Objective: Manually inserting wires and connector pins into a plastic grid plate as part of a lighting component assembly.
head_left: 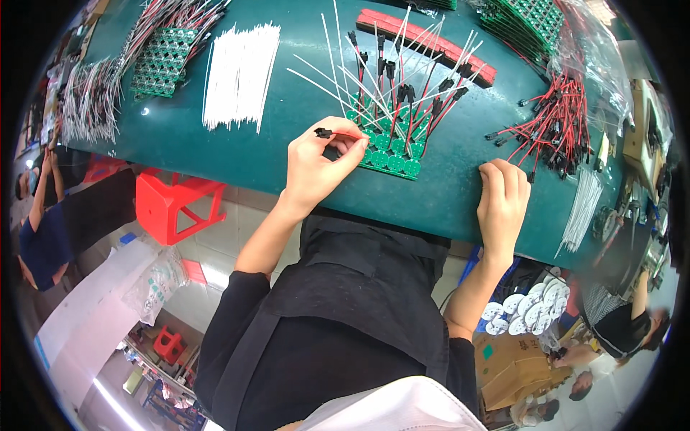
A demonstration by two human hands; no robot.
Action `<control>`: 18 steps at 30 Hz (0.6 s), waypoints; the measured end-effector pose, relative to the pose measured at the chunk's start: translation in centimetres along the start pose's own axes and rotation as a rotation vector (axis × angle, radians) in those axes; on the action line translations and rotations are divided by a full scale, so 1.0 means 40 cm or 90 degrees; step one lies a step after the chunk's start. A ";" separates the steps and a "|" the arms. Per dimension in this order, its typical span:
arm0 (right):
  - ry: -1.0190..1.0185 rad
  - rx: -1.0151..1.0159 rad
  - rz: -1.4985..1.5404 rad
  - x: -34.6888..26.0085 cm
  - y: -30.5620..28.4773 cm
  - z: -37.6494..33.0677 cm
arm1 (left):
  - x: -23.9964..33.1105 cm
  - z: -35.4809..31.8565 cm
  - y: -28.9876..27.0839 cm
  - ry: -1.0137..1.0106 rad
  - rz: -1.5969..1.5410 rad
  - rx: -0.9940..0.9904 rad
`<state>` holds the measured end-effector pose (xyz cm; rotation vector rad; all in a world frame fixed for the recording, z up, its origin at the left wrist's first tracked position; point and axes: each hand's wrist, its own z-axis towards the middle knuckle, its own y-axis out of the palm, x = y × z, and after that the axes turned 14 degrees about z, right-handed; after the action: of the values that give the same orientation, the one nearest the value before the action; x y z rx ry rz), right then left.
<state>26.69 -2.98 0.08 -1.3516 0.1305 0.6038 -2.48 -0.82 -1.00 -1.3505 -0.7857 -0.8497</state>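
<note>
With thumb and fingertips, my left hand (323, 164) pinches a red-and-black wire lead (345, 133) that ends in a black connector. Its fingertips are at the left edge of a green circuit board panel (388, 164). Several leads with black connectors and thin white wires stand up from this panel, fanning out toward the far side. To the right, my right hand (504, 201) is over the table near the front edge, apart from the panel. Its fingers are curled together, and whatever they may hold is hidden.
A red padded bar (431, 44) lies behind the panel. White wires (241, 77) are spread at left, beside wired boards (164, 61). At right are a heap of red-and-black leads (557, 122), more white wires (581, 210) and stacked green boards (528, 25). A red stool (169, 208) stands below.
</note>
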 end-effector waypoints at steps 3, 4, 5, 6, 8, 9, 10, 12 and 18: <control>-0.001 0.019 -0.015 0.001 -0.026 0.006 | 0.001 -0.001 0.000 0.015 0.015 0.008; 0.012 0.012 -0.026 0.005 -0.038 0.004 | 0.002 -0.002 0.000 0.021 0.010 0.009; 0.015 0.007 -0.041 0.009 -0.045 0.003 | 0.002 -0.003 -0.001 0.020 0.010 0.009; 0.017 0.001 -0.057 0.012 -0.050 0.003 | 0.001 -0.003 -0.003 0.024 0.014 0.010; 0.007 -0.005 -0.064 0.018 -0.052 0.003 | 0.002 -0.005 -0.002 0.027 0.019 0.010; -0.004 -0.011 -0.071 0.021 -0.052 0.003 | 0.001 -0.006 -0.001 0.029 0.018 0.007; -0.004 -0.011 -0.071 0.025 -0.050 -0.001 | 0.001 -0.006 -0.001 0.031 0.017 0.004; -0.001 0.011 -0.046 0.037 -0.043 -0.011 | 0.007 -0.005 0.002 0.031 0.018 0.014; -0.021 0.061 -0.033 0.046 -0.033 -0.010 | 0.010 -0.008 0.018 0.076 0.081 0.073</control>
<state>28.98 -2.85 0.37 -1.2475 0.0965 0.5697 -1.64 -1.14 -1.02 -1.2238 -0.6383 -0.7662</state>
